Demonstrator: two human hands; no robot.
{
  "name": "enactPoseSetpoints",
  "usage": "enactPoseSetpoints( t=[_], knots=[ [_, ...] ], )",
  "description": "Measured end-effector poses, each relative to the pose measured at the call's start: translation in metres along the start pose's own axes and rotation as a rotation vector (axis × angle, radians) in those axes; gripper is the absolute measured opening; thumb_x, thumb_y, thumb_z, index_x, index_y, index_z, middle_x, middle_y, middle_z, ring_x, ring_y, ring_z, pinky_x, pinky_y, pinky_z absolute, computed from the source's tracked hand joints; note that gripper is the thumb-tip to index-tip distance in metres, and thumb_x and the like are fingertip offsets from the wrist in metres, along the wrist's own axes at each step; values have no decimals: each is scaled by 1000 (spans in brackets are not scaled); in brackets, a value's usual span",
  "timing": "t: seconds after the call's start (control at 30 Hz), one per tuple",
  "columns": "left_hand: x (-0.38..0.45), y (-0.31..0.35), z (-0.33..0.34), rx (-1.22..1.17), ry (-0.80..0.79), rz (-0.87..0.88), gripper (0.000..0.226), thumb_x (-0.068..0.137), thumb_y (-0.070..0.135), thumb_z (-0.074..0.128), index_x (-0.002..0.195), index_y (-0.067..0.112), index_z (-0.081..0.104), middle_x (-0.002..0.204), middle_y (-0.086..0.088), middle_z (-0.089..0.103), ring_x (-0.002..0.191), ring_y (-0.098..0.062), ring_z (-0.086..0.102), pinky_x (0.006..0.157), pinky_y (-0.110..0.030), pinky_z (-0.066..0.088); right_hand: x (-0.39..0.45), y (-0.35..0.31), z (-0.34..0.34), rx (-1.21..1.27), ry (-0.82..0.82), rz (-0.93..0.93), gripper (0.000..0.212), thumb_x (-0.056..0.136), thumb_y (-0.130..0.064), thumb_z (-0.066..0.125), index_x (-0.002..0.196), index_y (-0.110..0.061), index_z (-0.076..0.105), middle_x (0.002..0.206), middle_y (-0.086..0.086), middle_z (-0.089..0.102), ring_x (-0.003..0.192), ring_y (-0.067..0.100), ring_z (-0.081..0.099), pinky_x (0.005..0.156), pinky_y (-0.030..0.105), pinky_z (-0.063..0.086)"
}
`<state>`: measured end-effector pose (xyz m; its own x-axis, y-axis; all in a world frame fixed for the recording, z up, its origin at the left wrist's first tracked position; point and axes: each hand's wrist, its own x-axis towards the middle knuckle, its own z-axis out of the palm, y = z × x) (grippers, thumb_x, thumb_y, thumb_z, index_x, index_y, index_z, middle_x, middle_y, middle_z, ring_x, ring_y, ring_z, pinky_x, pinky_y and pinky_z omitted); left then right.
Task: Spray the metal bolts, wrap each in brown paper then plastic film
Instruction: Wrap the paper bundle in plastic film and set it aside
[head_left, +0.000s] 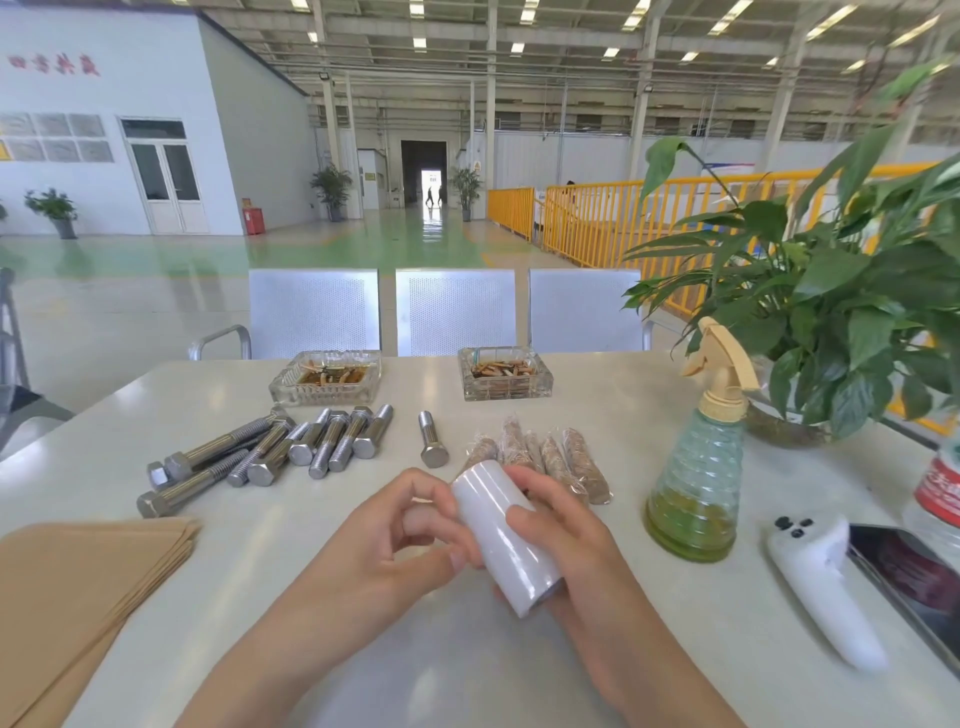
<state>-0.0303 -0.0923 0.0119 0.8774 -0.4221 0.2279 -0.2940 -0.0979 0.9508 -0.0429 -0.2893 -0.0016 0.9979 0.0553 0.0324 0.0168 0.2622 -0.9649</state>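
Note:
My right hand (558, 540) grips a white roll of plastic film (498, 535) above the table, thumb on top. My left hand (400, 540) has its curled fingertips at the roll's left edge, pinching at the film. Several bare metal bolts (270, 452) lie in a pile at the left, and one single bolt (432, 439) lies apart at the centre. Several wrapped bolts (550, 457) in brown paper and film lie just behind the roll. A stack of brown paper sheets (78, 587) sits at the near left. The spray bottle (701, 467) stands to the right.
Two glass ashtrays (324, 376) (505, 373) stand at the table's far side. A potted plant (831, 312) fills the right. A white controller (821, 582), a phone (914, 582) and a red-labelled bottle (940, 493) lie at the near right. Metal chairs (452, 312) stand behind the table.

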Motion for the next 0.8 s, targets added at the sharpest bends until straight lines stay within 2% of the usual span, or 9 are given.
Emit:
enactPoseSetpoints(
  t=[0.03,0.1,0.2,0.27,0.37,0.47,0.57,0.7,0.8],
  knots=[
    [0,-1,2,88,19,9,27,84,20,75,105,24,59,95,-6,75,102,-24,66,95,-35,47,0,0,2,-32,27,-42,41,76,-37,73,116,-43,72,115,-10,75,105,18,73,80,32,57],
    [0,-2,7,276,69,59,33,78,25,83,106,31,67,91,3,74,97,-11,66,91,-21,45,-1,2,5,-55,54,-88,37,76,-38,71,112,-47,72,111,-14,75,103,11,73,85,32,58],
    [2,-2,13,382,120,125,26,79,21,86,98,34,74,90,10,71,100,-12,64,85,-14,42,0,1,3,8,63,-50,36,77,-35,72,113,-40,74,112,-6,76,101,15,74,84,40,61],
    [3,-2,13,385,84,153,21,81,16,85,92,32,77,90,10,71,101,-14,63,87,-15,42,2,0,1,81,52,2,31,84,-28,74,114,-33,76,116,2,76,104,22,74,74,35,60],
    [2,0,7,367,-12,170,17,85,14,82,91,29,77,97,9,71,105,-15,62,92,-17,42,3,0,-3,187,51,83,32,87,-23,73,119,-25,75,121,8,75,106,28,74,70,35,60],
    [0,1,2,344,-80,202,11,90,13,76,96,22,73,107,4,68,110,-19,62,98,-20,42,3,0,-3,238,-7,104,42,85,-23,75,127,-19,69,118,14,75,93,26,74,65,37,58],
    [0,-3,2,377,-68,251,9,94,14,73,98,20,69,113,2,67,115,-24,60,101,-27,42,4,1,-4,223,-11,81,35,92,-22,67,126,-19,69,116,16,75,87,26,72,63,38,57],
    [-2,-6,4,296,-70,212,9,97,17,68,104,22,67,114,-2,69,119,-27,58,105,-35,40,4,0,-7,245,-42,69,47,84,-25,77,129,-18,67,118,16,74,87,26,72,66,38,57],
    [-2,-5,2,207,-119,200,6,99,19,64,104,17,65,111,-8,69,116,-29,61,106,-42,43,4,0,-12,334,-64,162,48,88,-28,72,131,-9,67,115,17,73,86,25,69,65,37,56]
  ],
)
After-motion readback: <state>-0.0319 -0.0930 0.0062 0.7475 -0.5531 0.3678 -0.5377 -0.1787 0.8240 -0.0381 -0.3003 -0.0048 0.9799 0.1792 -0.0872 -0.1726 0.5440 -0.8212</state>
